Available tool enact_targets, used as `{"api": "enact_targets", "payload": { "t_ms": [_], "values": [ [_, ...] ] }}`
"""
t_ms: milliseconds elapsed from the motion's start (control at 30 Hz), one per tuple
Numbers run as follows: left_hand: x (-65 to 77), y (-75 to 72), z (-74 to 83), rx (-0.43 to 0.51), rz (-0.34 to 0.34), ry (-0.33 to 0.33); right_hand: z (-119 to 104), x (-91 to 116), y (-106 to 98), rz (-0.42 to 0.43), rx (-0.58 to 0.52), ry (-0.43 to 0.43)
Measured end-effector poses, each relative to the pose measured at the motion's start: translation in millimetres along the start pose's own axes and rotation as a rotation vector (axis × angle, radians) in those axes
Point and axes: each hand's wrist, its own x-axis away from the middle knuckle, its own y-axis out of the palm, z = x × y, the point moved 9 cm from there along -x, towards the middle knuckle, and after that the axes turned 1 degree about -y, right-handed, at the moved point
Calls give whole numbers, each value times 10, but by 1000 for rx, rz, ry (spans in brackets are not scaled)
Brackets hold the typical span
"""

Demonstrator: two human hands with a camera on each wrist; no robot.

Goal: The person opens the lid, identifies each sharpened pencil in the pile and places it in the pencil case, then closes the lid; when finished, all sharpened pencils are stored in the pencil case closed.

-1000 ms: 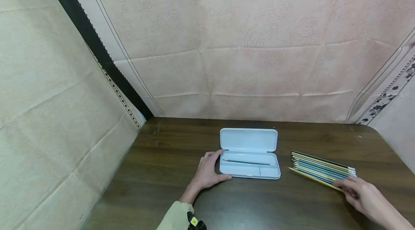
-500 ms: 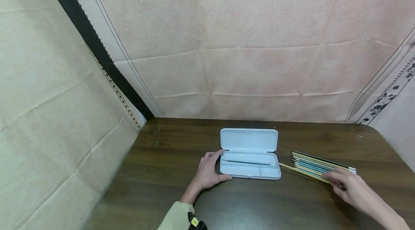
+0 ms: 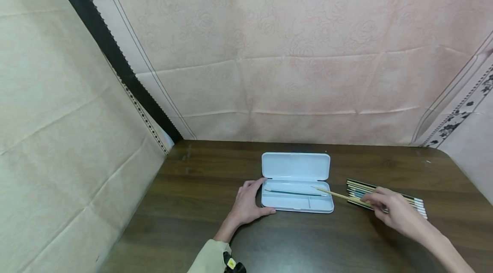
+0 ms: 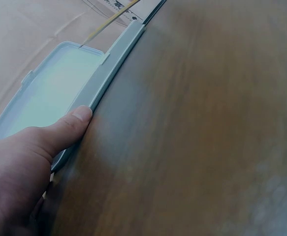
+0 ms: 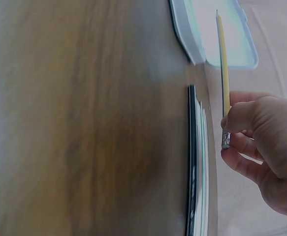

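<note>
A light-blue pencil case [image 3: 296,166] lies with its lid raised on the table, a teal pencil [image 3: 294,192] inside its tray. My left hand [image 3: 249,202] holds the case's left end, thumb on the front wall and fingers toward the back. In the right wrist view, my right hand [image 5: 276,137] pinches a yellow pencil [image 5: 223,64] near its silver-banded end. That pencil's sharpened tip points left, over the right part of the tray in the head view. Below the right hand [image 3: 396,213], a row of pencils [image 3: 359,188] is partly covered.
The dark wooden table [image 3: 308,243] meets a pale patterned cloth [image 3: 300,72] at the back. Another cloth sheet [image 3: 77,157] hangs along the left side. A black strip [image 3: 127,63] runs down to the table's back left corner.
My right hand has drawn the yellow pencil from the near side of the row and moved it left, its tip now over the case. The left hand and case have stayed put.
</note>
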Motion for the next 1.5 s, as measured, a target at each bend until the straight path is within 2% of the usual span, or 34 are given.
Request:
{"api": "enact_targets", "payload": {
  "t_ms": [267,500,1067,1333,1500],
  "values": [
    [-13,14,-15,-6,-14,-18,-70,-244,128,-56,-19,22],
    [-8,12,-24,-6,-16,-20,-166,-429,220,-37,-43,-34],
    [-10,16,-29,-10,-13,-28,-249,-702,565,-227,-97,94],
    [0,21,-47,-10,-11,-29,-282,-810,720,-292,-80,115],
    [-7,22,-44,-14,-10,-18,-308,-847,806,-304,-76,102]
  ]
}}
